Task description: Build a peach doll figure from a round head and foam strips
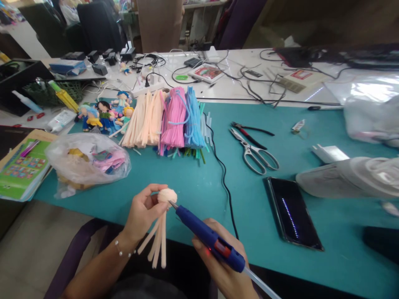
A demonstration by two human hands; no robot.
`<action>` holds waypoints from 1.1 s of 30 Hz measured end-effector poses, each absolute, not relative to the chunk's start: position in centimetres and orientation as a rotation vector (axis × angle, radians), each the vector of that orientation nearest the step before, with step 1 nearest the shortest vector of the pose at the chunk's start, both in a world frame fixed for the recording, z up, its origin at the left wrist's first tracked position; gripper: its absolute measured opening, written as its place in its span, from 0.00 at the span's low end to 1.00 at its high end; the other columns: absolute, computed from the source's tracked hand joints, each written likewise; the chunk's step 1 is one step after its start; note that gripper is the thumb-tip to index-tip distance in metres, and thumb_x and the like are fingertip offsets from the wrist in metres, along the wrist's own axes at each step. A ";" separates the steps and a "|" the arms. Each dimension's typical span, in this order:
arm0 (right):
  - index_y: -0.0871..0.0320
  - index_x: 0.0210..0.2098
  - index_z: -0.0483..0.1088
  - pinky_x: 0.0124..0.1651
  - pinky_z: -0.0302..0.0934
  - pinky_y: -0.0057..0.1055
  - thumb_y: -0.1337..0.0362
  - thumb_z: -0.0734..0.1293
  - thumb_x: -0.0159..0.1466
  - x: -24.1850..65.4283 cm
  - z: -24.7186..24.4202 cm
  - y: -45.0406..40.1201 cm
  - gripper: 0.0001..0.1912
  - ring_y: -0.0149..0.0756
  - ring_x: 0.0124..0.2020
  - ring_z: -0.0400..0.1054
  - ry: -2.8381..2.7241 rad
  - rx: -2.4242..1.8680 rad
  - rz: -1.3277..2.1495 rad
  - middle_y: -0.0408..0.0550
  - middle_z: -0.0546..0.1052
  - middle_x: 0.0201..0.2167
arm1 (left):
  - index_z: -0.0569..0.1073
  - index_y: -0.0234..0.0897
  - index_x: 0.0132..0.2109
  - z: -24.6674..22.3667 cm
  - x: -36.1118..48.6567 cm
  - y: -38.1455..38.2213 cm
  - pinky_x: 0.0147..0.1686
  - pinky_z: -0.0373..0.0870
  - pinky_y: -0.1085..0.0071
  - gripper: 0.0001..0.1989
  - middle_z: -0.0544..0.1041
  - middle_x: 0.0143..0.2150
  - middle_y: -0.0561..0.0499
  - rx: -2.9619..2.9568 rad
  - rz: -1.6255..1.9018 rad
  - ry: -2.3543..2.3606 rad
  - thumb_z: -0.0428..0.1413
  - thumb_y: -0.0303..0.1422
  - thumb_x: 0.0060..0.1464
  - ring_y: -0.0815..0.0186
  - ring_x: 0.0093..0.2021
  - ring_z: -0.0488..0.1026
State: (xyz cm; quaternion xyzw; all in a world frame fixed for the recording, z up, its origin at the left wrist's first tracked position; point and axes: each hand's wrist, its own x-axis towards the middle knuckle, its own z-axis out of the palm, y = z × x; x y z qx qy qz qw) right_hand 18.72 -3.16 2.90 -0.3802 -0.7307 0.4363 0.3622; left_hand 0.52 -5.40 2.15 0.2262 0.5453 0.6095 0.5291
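Note:
Between the thumb and fingers of my left hand (145, 209) is a peach pipe-cleaner piece (167, 196), a rounded fuzzy ball with several straight stems (159, 241) hanging below it. My right hand (222, 259) is wrapped round a blue hot glue gun (202, 232), with a clear glue stick (262, 284) poking from its rear. The gun's metal nozzle meets the ball, or is very close to it. Beyond my hands stand bundles of peach pipe cleaners (148, 120), pink pipe cleaners (174, 120) and blue pipe cleaners (193, 120).
Small dolls (106, 112) sit left of the bundles, behind a clear plastic bag (90, 162) of scraps. On the right lie scissors (254, 153), cutters (252, 133), a phone (293, 211) and a grey-white cylindrical object (346, 178). A black cord (223, 174) crosses the green mat (196, 185).

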 end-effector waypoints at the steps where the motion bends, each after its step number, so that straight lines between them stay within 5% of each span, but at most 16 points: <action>1: 0.55 0.27 0.65 0.24 0.59 0.29 0.62 0.63 0.60 18.7 2.9 -3.2 0.06 0.32 0.21 0.63 -1.882 -0.978 1.124 0.43 0.68 0.21 | 0.76 0.35 0.40 2.2 0.5 -5.4 0.30 0.71 0.74 0.15 0.79 0.33 0.49 0.535 1.455 1.302 0.61 0.25 0.40 0.68 0.30 0.73; 33: 0.56 0.27 0.63 0.25 0.56 0.27 0.65 0.64 0.61 18.7 3.6 -3.5 0.06 0.31 0.22 0.61 -1.859 -0.961 1.132 0.41 0.66 0.21 | 0.75 0.33 0.40 3.3 0.6 -5.4 0.28 0.70 0.75 0.16 0.78 0.29 0.50 0.417 1.440 1.295 0.59 0.24 0.39 0.71 0.25 0.71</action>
